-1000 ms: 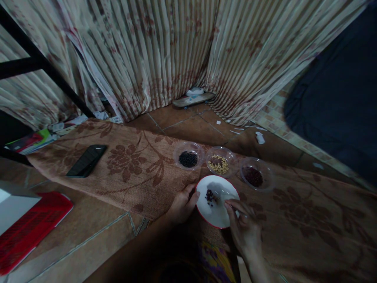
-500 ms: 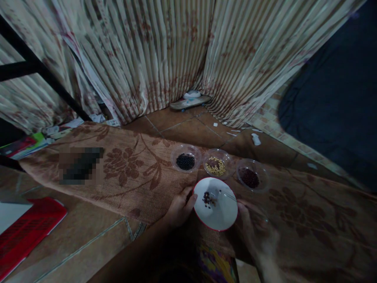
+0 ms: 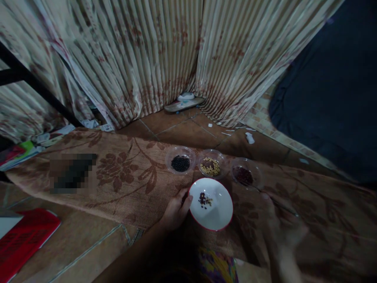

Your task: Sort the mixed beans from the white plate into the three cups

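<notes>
A white bowl with a red rim (image 3: pixel 218 214) sits on a brown flowered mat (image 3: pixel 126 184), with a few mixed dark and pale beans (image 3: pixel 204 200) in it. My left hand (image 3: pixel 176 211) grips the bowl's left rim, fingers curled. Behind the bowl stand three clear cups: black beans (image 3: pixel 180 163), yellow beans (image 3: pixel 209 167) and dark red beans (image 3: pixel 243 175). My right hand (image 3: pixel 282 222) is to the right of the bowl, near the red-bean cup, and is smeared by motion. A thin pale streak crosses above it; I cannot make out what it is.
A blurred-out dark flat object (image 3: pixel 72 173) lies on the mat's left part. A red book (image 3: pixel 23 237) lies on the tiled floor at lower left. Striped curtains (image 3: pixel 147 59) hang behind, with a skateboard (image 3: pixel 184 103) at their foot. Dark cloth (image 3: pixel 330 90) fills the right.
My right hand has left the bowl and swung right, towards the red-bean cup, blurring as it moves. My left hand stays on the bowl's rim. The view has shifted slightly.
</notes>
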Demonstrator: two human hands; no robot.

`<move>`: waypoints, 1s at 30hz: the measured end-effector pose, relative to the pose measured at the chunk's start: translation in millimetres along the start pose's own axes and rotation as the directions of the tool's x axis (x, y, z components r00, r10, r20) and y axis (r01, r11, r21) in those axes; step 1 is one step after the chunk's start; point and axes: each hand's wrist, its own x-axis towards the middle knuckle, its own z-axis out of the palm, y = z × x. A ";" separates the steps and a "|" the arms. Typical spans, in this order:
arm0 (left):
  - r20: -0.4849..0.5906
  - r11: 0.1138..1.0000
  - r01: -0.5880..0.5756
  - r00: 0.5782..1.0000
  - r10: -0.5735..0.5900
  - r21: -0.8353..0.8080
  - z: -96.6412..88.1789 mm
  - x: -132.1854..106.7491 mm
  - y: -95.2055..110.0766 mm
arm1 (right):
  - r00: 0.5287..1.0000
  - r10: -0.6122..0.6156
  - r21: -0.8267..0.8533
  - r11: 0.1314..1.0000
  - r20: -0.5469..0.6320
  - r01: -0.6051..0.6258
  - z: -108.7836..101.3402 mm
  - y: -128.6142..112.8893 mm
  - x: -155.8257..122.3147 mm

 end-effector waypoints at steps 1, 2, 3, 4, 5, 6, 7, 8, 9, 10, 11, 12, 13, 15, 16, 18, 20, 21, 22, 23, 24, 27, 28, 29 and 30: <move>0.000 1.000 -0.002 1.000 0.002 0.002 0.0 0.0 0.0 | 0.999 0.004 0.006 1.000 0.050 -0.004 1.6 -4.8 -7.4; 0.000 1.000 -0.005 1.000 0.005 0.002 0.1 0.0 0.0 | 0.994 0.006 0.012 1.000 0.111 -0.008 3.8 -9.1 -14.7; 0.001 1.000 -0.008 1.000 0.008 0.002 0.2 0.0 -0.2 | 0.983 0.001 0.018 1.000 0.182 -0.005 6.4 -12.6 -21.7; 0.002 1.000 -0.010 1.000 0.010 0.002 0.3 0.0 -0.4 | 0.967 -0.012 0.021 1.000 0.255 0.007 9.4 -15.1 -28.1; 0.002 1.000 -0.010 1.000 0.010 0.003 0.5 0.0 -0.7 | 0.945 -0.033 0.021 0.999 0.324 0.027 12.7 -16.5 -33.9; 0.002 1.000 -0.011 1.000 0.011 0.004 0.7 0.0 -1.0 | 0.922 -0.064 0.024 0.998 0.383 0.059 16.1 -16.8 -38.8; 0.002 1.000 -0.012 1.000 0.011 0.004 1.0 0.0 -1.2 | 0.900 -0.100 0.031 0.995 0.425 0.096 19.5 -16.2 -42.8; 0.000 1.000 -0.014 1.000 0.014 0.003 1.2 0.0 -1.5 | 0.882 -0.133 0.039 0.991 0.452 0.129 22.7 -15.1 -45.8; -0.001 1.000 -0.018 1.000 0.018 0.001 1.5 -0.1 -1.8 | 0.870 -0.160 0.045 0.986 0.465 0.158 25.5 -13.7 -48.0; 0.001 1.000 -0.023 1.000 0.023 0.000 1.8 -0.1 -2.0 | 0.862 -0.186 0.050 0.982 0.471 0.184 27.8 -12.2 -49.4; 0.001 1.000 -0.028 1.000 0.028 0.000 2.0 -0.1 -2.2 | 0.855 -0.209 0.056 0.977 0.475 0.207 29.7 -11.1 -50.1; 0.002 0.999 -0.032 0.999 0.032 0.002 2.1 -0.1 -2.4 | 0.849 -0.229 0.061 0.972 0.477 0.228 31.0 -10.3 -50.4; 0.001 0.999 -0.034 0.999 0.034 0.005 2.2 -0.2 -2.5 | 0.844 -0.248 0.062 0.966 0.476 0.249 32.0 -9.9 -50.4; 0.001 0.999 -0.034 0.999 0.034 0.009 2.2 -0.3 -2.6 | 0.834 -0.288 0.058 0.953 0.471 0.297 33.1 -10.4 -50.0; 0.001 0.999 -0.033 0.999 0.033 0.009 2.2 -0.4 -2.6 | 0.830 -0.305 0.054 0.947 0.467 0.318 33.6 -11.0 -49.8; 0.003 1.000 -0.030 1.000 0.030 0.005 1.9 -0.6 -2.4 | 0.823 -0.332 0.040 0.934 0.460 0.355 34.6 -12.1 -49.9; 0.008 1.000 -0.029 1.000 0.029 0.003 1.6 -0.9 -2.1 | 0.818 -0.348 0.027 0.925 0.457 0.378 35.9 -12.8 -50.5; 0.012 1.000 -0.026 1.000 0.026 0.004 1.5 -1.0 -1.8 | 0.817 -0.353 0.022 0.922 0.456 0.386 36.5 -13.0 -50.9; 0.015 1.000 -0.022 1.000 0.022 0.006 1.3 -1.1 -1.5 | 0.816 -0.356 0.018 0.920 0.456 0.391 37.0 -13.0 -51.3; 0.016 1.000 -0.016 1.000 0.016 0.009 1.2 -1.1 -1.2 | 0.814 -0.359 0.017 0.918 0.456 0.396 37.3 -12.9 -51.7; 0.017 1.000 -0.011 1.000 0.010 0.013 1.1 -1.1 -0.9 | 0.812 -0.363 0.016 0.916 0.457 0.400 37.4 -12.8 -52.1; 0.013 1.000 -0.006 1.000 0.006 0.015 0.9 -1.1 0.1 | 0.808 -0.356 0.004 0.916 0.470 0.402 37.2 -12.2 -53.0; 0.013 1.000 -0.005 1.000 0.005 0.014 0.9 -1.1 0.4 | 0.807 -0.351 -0.001 0.917 0.475 0.400 37.1 -12.0 -53.3; 0.014 1.000 -0.004 1.000 0.003 0.013 1.0 -1.2 0.6 | 0.807 -0.346 -0.004 0.918 0.478 0.396 37.1 -11.8 -53.5; 0.013 1.000 0.000 1.000 0.000 0.012 1.0 -1.3 0.7 | 0.808 -0.340 -0.005 0.921 0.480 0.391 37.1 -11.5 -53.7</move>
